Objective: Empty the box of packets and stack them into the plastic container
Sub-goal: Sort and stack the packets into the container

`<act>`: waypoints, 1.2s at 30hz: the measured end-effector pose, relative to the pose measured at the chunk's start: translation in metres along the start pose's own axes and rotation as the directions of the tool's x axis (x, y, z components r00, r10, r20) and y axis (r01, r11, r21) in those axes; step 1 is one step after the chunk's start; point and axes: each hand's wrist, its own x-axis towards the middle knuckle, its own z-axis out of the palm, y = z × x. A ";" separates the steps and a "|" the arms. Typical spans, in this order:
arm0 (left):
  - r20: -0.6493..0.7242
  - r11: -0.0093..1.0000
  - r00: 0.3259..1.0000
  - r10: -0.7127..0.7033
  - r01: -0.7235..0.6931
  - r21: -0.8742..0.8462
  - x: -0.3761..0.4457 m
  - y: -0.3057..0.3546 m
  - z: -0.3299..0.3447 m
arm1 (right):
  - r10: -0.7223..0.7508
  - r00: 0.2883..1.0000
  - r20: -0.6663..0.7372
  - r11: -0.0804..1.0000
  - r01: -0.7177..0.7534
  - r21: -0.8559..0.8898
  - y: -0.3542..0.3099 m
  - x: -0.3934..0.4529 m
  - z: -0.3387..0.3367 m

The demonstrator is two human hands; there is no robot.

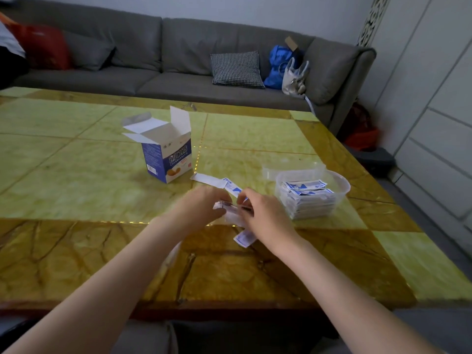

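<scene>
A blue and white box [168, 157] stands upright on the table with its top flaps open. To its right sits a clear plastic container [339, 183] with several white and blue packets [306, 198] stacked inside. Between them, my left hand [201, 205] and my right hand [260, 210] grip a small bunch of packets [231, 210] together, just above the table. One loose packet [217, 181] lies flat beyond my hands, and another [244, 238] pokes out under my right wrist.
The table [102, 175] is a large green and brown marble top. The container's clear lid [291, 169] lies just behind the container. A grey sofa [178, 60] with cushions and bags runs along the far side. White cabinets [434, 98] stand to the right.
</scene>
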 end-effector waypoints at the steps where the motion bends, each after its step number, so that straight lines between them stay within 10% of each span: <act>1: -0.047 0.999 0.999 -0.009 0.008 -0.036 0.000 0.000 -0.002 | 0.020 1.000 -0.019 0.999 -0.019 0.035 0.001 0.002 -0.002; 17: 0.057 0.789 0.985 -0.161 0.163 -0.593 -0.011 0.010 -0.019 | 0.199 0.978 0.057 0.846 -0.201 0.493 0.000 -0.009 -0.024; 25: 0.054 0.576 0.916 -0.397 0.294 -0.763 -0.013 0.000 -0.022 | 0.317 0.904 -0.286 0.789 -0.084 0.609 -0.001 -0.009 -0.036; 36: 0.165 -0.046 0.885 -0.435 0.161 -0.986 -0.011 0.016 -0.031 | 0.317 0.897 0.307 0.164 -0.371 0.914 -0.012 -0.016 -0.036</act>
